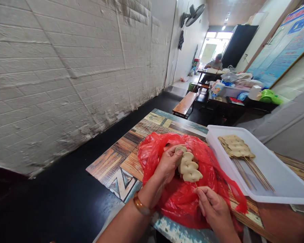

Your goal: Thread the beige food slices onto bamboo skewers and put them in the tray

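Over a crumpled red plastic bag (152,148), my left hand (169,160) pinches a pale, flat, round food slice (180,149) at the top end of a skewer. Several similar beige slices (190,167) are threaded in a folded row below it. My right hand (210,202) grips the thin skewer stick (196,184) near its lower part, fingers closed. The bag's inside is mostly hidden by my hands and the slices. To the right, a white plastic tray (281,168) holds a pile of finished-looking skewers (236,146) with their sticks pointing toward me.
The bag and tray rest on a wood-patterned table (131,145). Beyond stand a wooden bench (185,103) and a cluttered table with bags, boxes and a green plastic item (270,97). A person (216,62) sits farther back. A white brick-patterned wall (78,67) runs along the left.
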A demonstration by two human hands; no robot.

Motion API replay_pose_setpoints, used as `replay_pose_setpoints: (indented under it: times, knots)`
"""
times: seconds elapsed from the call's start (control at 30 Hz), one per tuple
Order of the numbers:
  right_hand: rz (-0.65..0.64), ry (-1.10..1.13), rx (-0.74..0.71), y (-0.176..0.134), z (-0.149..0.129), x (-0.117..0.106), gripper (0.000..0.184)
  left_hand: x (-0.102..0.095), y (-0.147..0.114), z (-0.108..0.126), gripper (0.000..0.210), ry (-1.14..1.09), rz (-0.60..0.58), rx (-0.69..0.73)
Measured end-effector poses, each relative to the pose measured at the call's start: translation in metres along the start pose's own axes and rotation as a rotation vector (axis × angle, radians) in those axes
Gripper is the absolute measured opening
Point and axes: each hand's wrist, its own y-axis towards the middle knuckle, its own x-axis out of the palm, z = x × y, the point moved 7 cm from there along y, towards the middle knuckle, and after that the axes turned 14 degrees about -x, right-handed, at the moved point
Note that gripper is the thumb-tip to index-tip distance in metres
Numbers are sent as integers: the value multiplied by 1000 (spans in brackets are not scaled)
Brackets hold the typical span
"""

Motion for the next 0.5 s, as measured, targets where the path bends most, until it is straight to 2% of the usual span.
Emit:
replay_pose_setpoints:
  times: [0.3,0.4,0.5]
  knots:
    - [12,24,-100,17,-8,0,34,3,6,-8,43,109,-8,-185]
    - [-6,24,-124,17,-9,-1,30,2,7,-5,42,116,19,-162]
    - [23,-118,-271,17,-20,-7,23,0,6,0,42,114,64,-115]
